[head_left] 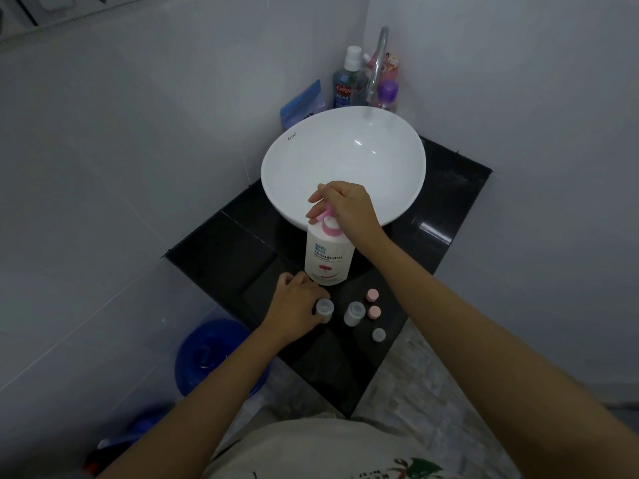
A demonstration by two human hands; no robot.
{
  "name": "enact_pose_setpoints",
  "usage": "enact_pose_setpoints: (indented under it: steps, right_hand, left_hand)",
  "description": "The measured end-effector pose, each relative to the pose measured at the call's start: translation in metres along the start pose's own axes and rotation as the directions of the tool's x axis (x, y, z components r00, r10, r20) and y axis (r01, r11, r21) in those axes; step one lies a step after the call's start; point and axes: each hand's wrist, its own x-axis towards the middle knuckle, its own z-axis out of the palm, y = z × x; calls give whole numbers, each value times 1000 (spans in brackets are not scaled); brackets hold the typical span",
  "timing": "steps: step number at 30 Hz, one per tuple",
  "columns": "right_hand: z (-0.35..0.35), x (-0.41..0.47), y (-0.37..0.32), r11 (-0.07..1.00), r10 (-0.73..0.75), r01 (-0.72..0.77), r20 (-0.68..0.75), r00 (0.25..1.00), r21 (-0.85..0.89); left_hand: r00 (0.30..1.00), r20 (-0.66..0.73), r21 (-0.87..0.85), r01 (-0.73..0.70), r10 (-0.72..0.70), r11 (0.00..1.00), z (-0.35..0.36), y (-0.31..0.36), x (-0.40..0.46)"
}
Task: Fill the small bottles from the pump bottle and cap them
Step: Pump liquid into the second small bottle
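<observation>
1. Hands first: the right hand [349,205] reaches forward from a long extended forearm and sits on top of the pump bottle [328,257], fingers curled round its pink pump head [327,216].
2. Left hand [297,305] lies lower, knuckles up, on the black counter [214,257], its fingers wrapped about 1 small clear bottle [325,307] that stands upright at its fingertips.
3. Pump bottle is white with a pink collar and a pink flower on the label; it stands upright on the counter just in front of the white basin [345,157], directly beyond the left hand and close to touching it.
4. Second small clear bottle [354,312] stands open just right of the held 1, apart from both hands.
5. Loose caps lie further right: 2 pink caps [373,303] near each other, and 1 grey cap [379,335] nearer the counter's front edge.
6. Behind the basin stand a tap [377,67], a mouthwash bottle [345,84] and a blue pouch [301,102].
7. Blue container [214,354] sits on the floor to the left, below the counter.
</observation>
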Motion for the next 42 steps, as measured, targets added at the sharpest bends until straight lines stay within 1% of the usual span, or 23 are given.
enact_pose_setpoints:
  steps: [2, 4, 5, 7, 9, 12, 16, 20, 23, 27, 32, 38, 42]
  right_hand:
    - [0, 0, 0, 1000, 5, -5, 7, 1000, 12]
    - [-1, 1, -1, 999, 18, -19, 29, 999, 46]
    - [-2, 1, -2, 997, 29, -32, 41, 999, 71]
    - [-4, 2, -4, 990, 49, -57, 64, 997, 131]
    - [-6, 2, -6, 985, 53, -65, 78, 996, 158]
    - [-6, 4, -6, 990, 51, -61, 78, 996, 124]
    - [-4, 5, -3, 997, 37, -41, 67, 997, 61]
    - [-3, 5, 1, 998, -32, 34, 37, 999, -51]
    - [-2, 5, 0, 997, -58, 59, 21, 998, -55]
    - [-1, 5, 0, 995, -72, 73, 11, 997, -62]
    - [0, 6, 3, 995, -80, 81, 23, 997, -66]
    - [-2, 12, 12, 992, -78, 85, 87, 993, -89]
    - [1, 8, 21, 990, -62, 74, 94, 994, -124]
  left_hand:
    - [999, -26, -76, 18, -20, 997, -4, 1, -1]
    - [994, -85, -218, 49, -69, 975, -13, 0, -3]
    - [988, -104, -315, 79, -117, 946, -20, 0, -4]
    - [971, -118, -506, 122, -209, 854, -39, 1, -4]
    - [955, -174, -602, 91, -241, 793, -58, 2, -2]
    - [935, -240, -628, 54, -259, 776, -80, 5, 3]
    - [933, -265, -619, 28, -243, 785, -91, 7, 7]
    - [923, -293, -650, 0, -251, 760, -96, 10, 8]
    - [918, -312, -662, -24, -247, 749, -101, 12, 8]
    - [910, -343, -638, -45, -231, 769, -105, 16, 7]
    - [898, -359, -653, -48, -253, 756, -105, 19, 5]
    - [905, -313, -716, -25, -288, 698, -103, 20, 4]
    - [928, -226, -764, 20, -296, 645, -102, 21, 5]
